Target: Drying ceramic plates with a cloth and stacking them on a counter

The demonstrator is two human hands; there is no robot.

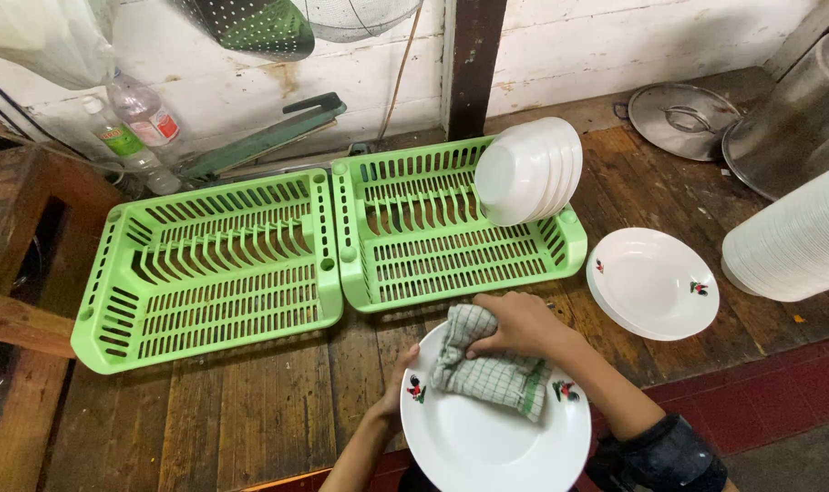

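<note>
- While our left hand (396, 394) grips the white plate (492, 437) by its left rim, our right hand (516, 324) clamps a checked cloth (487, 369) against it.
- Green racks (341, 251) lie just beyond.

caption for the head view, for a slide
Right hand presses a checked cloth onto a white plate steadied by the left hand, beside two green dish racks.

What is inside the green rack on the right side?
The right green rack holds only a stack of white bowls on their sides at its far right corner. The bowls hide the slots behind them.
</note>
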